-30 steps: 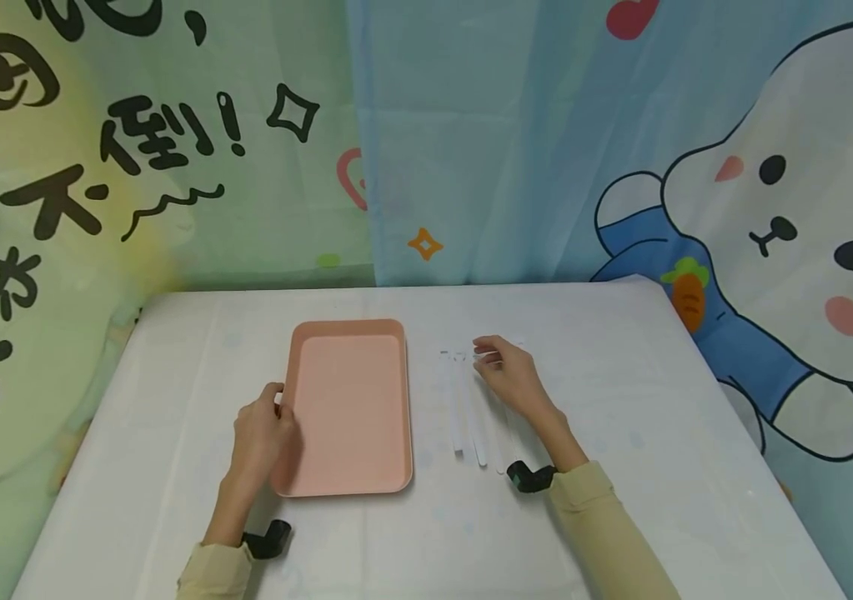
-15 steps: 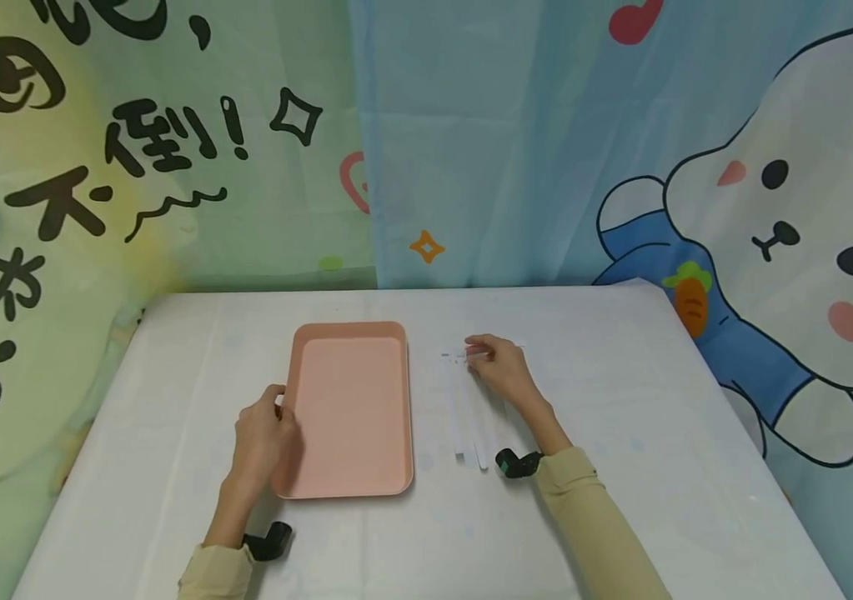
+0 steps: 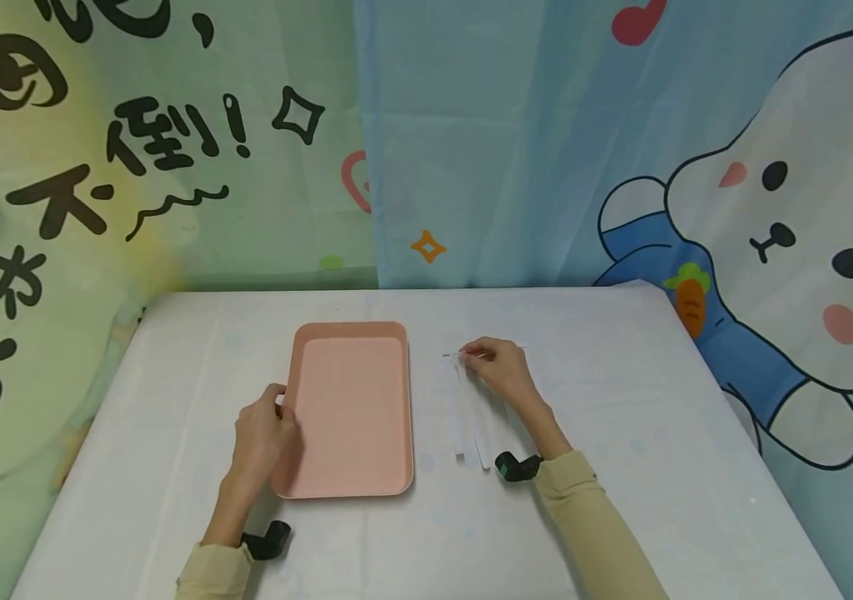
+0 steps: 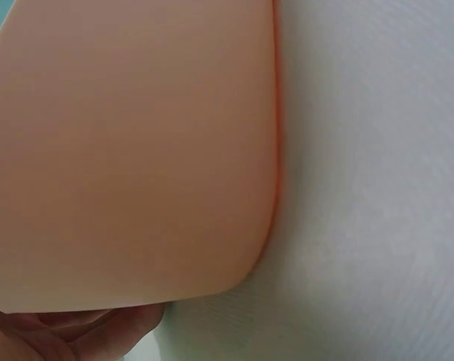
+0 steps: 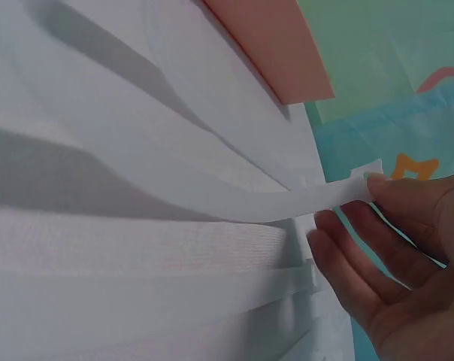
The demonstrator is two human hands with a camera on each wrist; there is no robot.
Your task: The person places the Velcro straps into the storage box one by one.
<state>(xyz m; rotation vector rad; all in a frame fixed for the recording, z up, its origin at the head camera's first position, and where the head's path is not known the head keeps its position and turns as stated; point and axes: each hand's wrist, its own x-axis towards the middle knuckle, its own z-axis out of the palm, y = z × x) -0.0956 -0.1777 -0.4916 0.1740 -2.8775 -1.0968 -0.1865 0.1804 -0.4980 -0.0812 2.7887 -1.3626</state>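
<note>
A pink rectangular tray (image 3: 351, 408) lies on the white-covered table. My left hand (image 3: 264, 433) grips its left edge; in the left wrist view the curled fingers (image 4: 122, 331) show below the tray's wall, partly hidden by it. To the right of the tray, my right hand (image 3: 503, 371) pinches the far end of a thin white strip (image 5: 242, 207) between thumb and fingers. That end is lifted, and the strip bends down toward the table. Other white strips (image 3: 454, 417) lie side by side near it, hard to see against the white cloth.
A white cloth (image 3: 621, 400) covers the table. Behind it hang printed curtains (image 3: 471, 167), green and blue, with lettering and a cartoon rabbit. A black wrist camera (image 3: 519, 467) sits under the right wrist, close to the near ends of the strips.
My right hand has moved slightly left over the strips' far ends, and its fingers have closed on one strip's end. The left hand and tray have stayed in place.
</note>
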